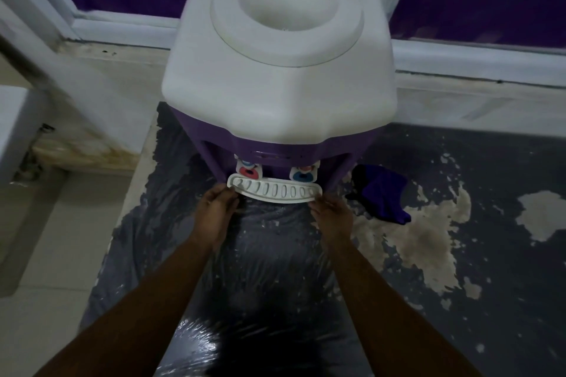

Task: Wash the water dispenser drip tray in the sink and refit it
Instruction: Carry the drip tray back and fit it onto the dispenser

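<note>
While my left hand (218,210) reaches the left end of the drip tray (274,191), its fingers curl around that corner, thumb at the rim, gripping it. Moving rightward, the tray sits at the foot of the water dispenser (277,70), just below the red tap (249,173) and the blue tap (301,176), its slotted grille facing up. I judge it a light, stiff plastic piece, thin at the edges and likely slick if wet, so the two short ends are the sensible places to hold it, level and evenly. On the far side my right hand (332,214) has fingertips closed on the right end. So the tray spans between both hands, its ends pinched, its middle free. A purple cloth (381,194) lies on the floor beside the dispenser.
</note>
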